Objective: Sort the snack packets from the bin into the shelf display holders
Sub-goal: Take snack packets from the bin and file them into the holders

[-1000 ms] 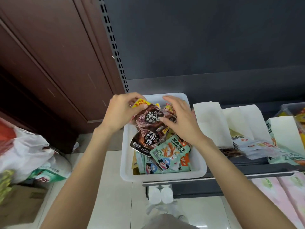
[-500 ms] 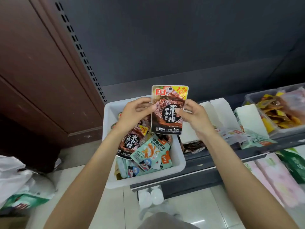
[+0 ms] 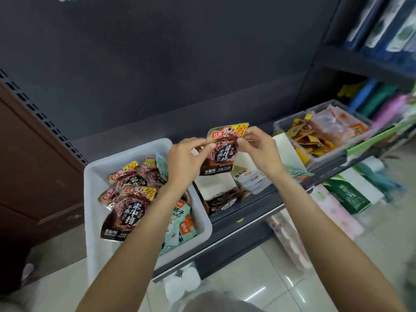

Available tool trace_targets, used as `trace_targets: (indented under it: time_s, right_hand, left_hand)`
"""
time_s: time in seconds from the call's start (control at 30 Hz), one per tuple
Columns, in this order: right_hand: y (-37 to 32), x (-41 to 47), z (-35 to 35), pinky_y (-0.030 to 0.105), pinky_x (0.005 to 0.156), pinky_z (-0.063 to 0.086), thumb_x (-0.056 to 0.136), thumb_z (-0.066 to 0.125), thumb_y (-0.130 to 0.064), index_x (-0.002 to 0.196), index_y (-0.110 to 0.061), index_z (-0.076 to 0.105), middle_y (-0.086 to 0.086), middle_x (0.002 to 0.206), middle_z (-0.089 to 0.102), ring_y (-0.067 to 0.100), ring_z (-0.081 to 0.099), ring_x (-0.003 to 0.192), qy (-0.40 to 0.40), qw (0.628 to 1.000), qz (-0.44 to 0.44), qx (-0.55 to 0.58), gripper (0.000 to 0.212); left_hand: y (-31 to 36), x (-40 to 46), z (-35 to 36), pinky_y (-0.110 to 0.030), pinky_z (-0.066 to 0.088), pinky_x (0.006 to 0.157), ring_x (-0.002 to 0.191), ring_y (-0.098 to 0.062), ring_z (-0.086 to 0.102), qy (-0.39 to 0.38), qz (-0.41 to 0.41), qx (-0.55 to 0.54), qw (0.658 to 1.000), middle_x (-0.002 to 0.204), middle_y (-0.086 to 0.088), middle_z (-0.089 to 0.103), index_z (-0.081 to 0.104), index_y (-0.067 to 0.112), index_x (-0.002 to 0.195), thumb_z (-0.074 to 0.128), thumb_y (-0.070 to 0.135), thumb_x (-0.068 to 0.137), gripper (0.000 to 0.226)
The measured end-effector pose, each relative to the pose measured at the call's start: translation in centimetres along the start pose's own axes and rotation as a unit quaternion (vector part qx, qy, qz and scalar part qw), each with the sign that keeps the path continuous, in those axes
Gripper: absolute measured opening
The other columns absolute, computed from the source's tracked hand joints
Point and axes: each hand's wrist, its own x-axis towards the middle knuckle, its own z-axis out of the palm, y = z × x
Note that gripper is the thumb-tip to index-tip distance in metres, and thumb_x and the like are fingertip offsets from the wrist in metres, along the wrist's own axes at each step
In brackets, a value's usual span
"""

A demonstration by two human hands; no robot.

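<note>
Both hands are up on one snack packet (image 3: 221,152), held upright above the shelf, just right of the white bin (image 3: 94,176). My left hand (image 3: 186,163) pinches its left edge, thumb in front, fingers curled behind. My right hand (image 3: 258,149) pinches the top right corner by the yellow "10%" flash. Both grips are closed tight on the packet.

The packet is dark brown with a meaty picture, a red logo badge top left, bold white characters down the middle and a black strip along the bottom. Its top corners are rounded and it bows a little between my hands.

Below the packet sits a white cardboard display holder (image 3: 216,188), open at the top, with dark packets lying at its front end. Right of that holder, pale packets (image 3: 249,179) are stacked in the next one. Further right of the bin, a clear tray (image 3: 290,122) holds orange and yellow packets.

The bin hangs over the shelf's front lip (image 3: 247,218), and it is heaped with more brown packets (image 3: 130,210) and teal ones (image 3: 180,221). Behind the bin the dark back panel (image 3: 180,75) rises plain, with open air above the holders.
</note>
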Motion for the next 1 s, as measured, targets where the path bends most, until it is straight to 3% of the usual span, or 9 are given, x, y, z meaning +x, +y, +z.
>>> trace_targets:
  time_s: [0.13, 0.27, 0.5, 0.63, 0.7, 0.77, 0.83, 0.93, 1.0]
  right_hand:
    - [1.8, 0.0, 0.2, 0.034, 0.084, 0.056, 0.088, 0.065, -0.015, 0.095, -0.006, 0.065, 0.003, 0.093, 0.069, 0.013, 0.065, 0.09, -0.037, 0.997, 0.023, -0.07, 0.011]
    - [2.7, -0.6, 0.8, 0.007, 0.072, 0.045, 0.089, 0.065, -0.015, 0.092, -0.008, 0.063, -0.001, 0.089, 0.067, 0.009, 0.063, 0.086, -0.071, 0.992, 0.022, -0.105, 0.008]
    - [4.2, -2.5, 0.2, 0.023, 0.086, 0.047, 0.091, 0.062, -0.019, 0.109, -0.018, 0.054, 0.002, 0.098, 0.068, 0.014, 0.065, 0.093, -0.173, 0.975, 0.044, -0.131, 0.019]
    - [4.9, -3.6, -0.2, 0.018, 0.079, 0.041, 0.093, 0.057, -0.013, 0.093, -0.022, 0.062, -0.003, 0.1, 0.069, 0.014, 0.063, 0.097, -0.218, 0.945, -0.033, -0.242, 0.01]
    - [5.0, -3.7, -0.3, 0.014, 0.077, 0.034, 0.094, 0.055, -0.013, 0.098, -0.02, 0.069, -0.003, 0.109, 0.069, 0.013, 0.06, 0.1, -0.222, 0.93, -0.032, -0.293, 0.017]
    - [4.7, -3.7, -0.4, 0.018, 0.082, 0.037, 0.096, 0.051, -0.013, 0.105, -0.018, 0.071, -0.001, 0.116, 0.067, 0.017, 0.059, 0.106, -0.219, 0.92, -0.04, -0.322, 0.022]
    - [3.2, -3.9, -0.2, 0.025, 0.088, 0.042, 0.096, 0.048, -0.011, 0.109, -0.017, 0.069, 0.001, 0.118, 0.066, 0.019, 0.057, 0.109, -0.199, 0.919, -0.075, -0.331, 0.026]
    - [-0.5, -4.6, 2.1, 0.022, 0.087, 0.044, 0.093, 0.047, -0.003, 0.108, -0.016, 0.068, -0.004, 0.109, 0.067, 0.009, 0.057, 0.099, -0.16, 0.943, -0.131, -0.262, 0.03]
    - [-2.3, -5.1, 5.2, 0.019, 0.082, 0.048, 0.092, 0.05, -0.005, 0.105, -0.016, 0.069, -0.006, 0.101, 0.07, 0.006, 0.062, 0.09, -0.167, 0.951, -0.152, -0.213, 0.026]
  left_hand:
    - [-1.6, -2.3, 1.0, -0.025, 0.052, 0.073, 0.077, -0.004, 0.065, -0.012, -0.032, 0.009, 0.999, 0.085, 0.006, 0.074, 0.076, 0.016, 0.092, 0.07, 0.032, 0.083, 0.019]
    - [-2.7, -3.4, 0.6, -0.026, 0.053, 0.066, 0.069, -0.006, 0.065, -0.039, -0.009, 0.054, 0.998, 0.084, 0.004, 0.074, 0.076, 0.017, 0.093, 0.069, 0.032, 0.084, 0.019]
    - [-4.0, -5.3, 0.6, -0.029, 0.054, 0.069, 0.073, -0.009, 0.069, -0.166, -0.006, 0.165, 0.972, 0.074, 0.003, 0.073, 0.073, 0.022, 0.092, 0.066, 0.032, 0.086, 0.014]
    - [-4.1, -6.0, 1.3, -0.031, 0.05, 0.08, 0.096, -0.016, 0.065, -0.287, 0.001, 0.261, 0.922, 0.101, 0.002, 0.072, 0.066, 0.029, 0.115, 0.051, 0.035, 0.095, 0.025]
    - [-4.2, -6.0, 1.2, -0.034, 0.047, 0.084, 0.107, -0.021, 0.059, -0.354, -0.009, 0.277, 0.893, 0.114, -0.003, 0.067, 0.061, 0.03, 0.123, 0.046, 0.028, 0.097, 0.03]
    - [-4.2, -6.1, 0.6, -0.034, 0.048, 0.087, 0.112, -0.019, 0.056, -0.384, -0.018, 0.239, 0.892, 0.121, 0.0, 0.064, 0.06, 0.031, 0.124, 0.044, 0.022, 0.096, 0.034]
    - [-4.2, -6.3, -0.6, -0.033, 0.05, 0.087, 0.108, -0.012, 0.058, -0.355, -0.006, 0.201, 0.913, 0.119, 0.007, 0.065, 0.061, 0.032, 0.122, 0.047, 0.021, 0.095, 0.032]
    - [-5.6, -7.3, -3.4, -0.03, 0.055, 0.075, 0.087, -0.001, 0.063, -0.177, -0.002, 0.156, 0.972, 0.098, 0.013, 0.069, 0.066, 0.032, 0.11, 0.055, 0.023, 0.091, 0.023]
    - [-7.4, -8.3, -5.5, -0.028, 0.057, 0.066, 0.074, -0.003, 0.064, -0.076, -0.031, 0.156, 0.984, 0.087, 0.01, 0.07, 0.067, 0.028, 0.105, 0.058, 0.022, 0.089, 0.02]
